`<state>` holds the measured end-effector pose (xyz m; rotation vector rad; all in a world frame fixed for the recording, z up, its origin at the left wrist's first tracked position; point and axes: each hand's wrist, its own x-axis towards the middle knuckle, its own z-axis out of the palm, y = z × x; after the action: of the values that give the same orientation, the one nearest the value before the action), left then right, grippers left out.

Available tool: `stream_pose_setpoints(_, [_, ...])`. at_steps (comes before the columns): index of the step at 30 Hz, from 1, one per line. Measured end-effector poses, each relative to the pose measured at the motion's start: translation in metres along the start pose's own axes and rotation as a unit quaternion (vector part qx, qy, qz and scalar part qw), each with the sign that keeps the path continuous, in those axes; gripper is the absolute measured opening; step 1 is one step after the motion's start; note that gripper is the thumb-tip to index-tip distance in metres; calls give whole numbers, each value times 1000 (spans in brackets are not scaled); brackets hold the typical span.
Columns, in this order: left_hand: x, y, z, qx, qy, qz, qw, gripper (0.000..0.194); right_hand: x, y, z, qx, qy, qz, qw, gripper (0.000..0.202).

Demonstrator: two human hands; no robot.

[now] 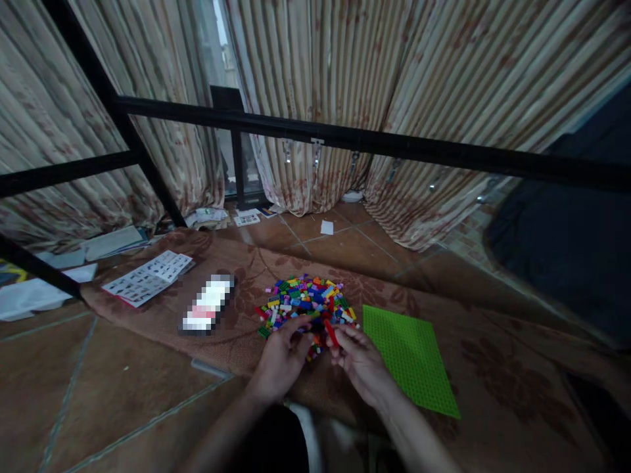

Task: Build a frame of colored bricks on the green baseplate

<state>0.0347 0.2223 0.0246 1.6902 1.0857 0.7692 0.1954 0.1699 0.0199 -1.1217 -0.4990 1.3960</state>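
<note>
A heap of small multicoloured toy bricks point(305, 299) lies on the brown patterned cloth in front of me. My right hand point(362, 364) is at the heap's near right edge, with a long red toy brick point(331, 333) pinched between thumb and fingers. Over the near left side of the heap is my left hand point(283, 355). Its fingers curl towards the thumb, and whatever lies between the fingertips is too small and dark to make out. Close to the right of my right hand lies a flat bright green studded baseplate point(411, 358).
Left of the heap lies a phone point(207, 303) with a blurred-out screen. A printed leaflet point(150, 277) is farther left on the cloth-covered surface point(236, 328). A black metal rail point(315, 128) crosses in front of striped curtains point(325, 66). Papers lie on the tiled floor point(296, 236).
</note>
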Motion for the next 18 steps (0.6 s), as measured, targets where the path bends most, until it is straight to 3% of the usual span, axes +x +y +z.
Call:
stream_pose_setpoints(4, [11,34,36,-106,-85,32,990,27,-19,-16,-21,84,-11,26,996,32])
stream_pose_setpoints(8, [18,49,66,-133,-123,42,983,20,-26,-27,-48,89,4,5,996,31])
stream_pose_setpoints(14, [32,43,106,-163,-140,32,976,19,-27,-28,-90,-25,58,-61,996,37])
stream_pose_setpoints(18, [39,32,125,-177,-161,22,971,19,-22,-23,-112,-135,96,-150,975,28])
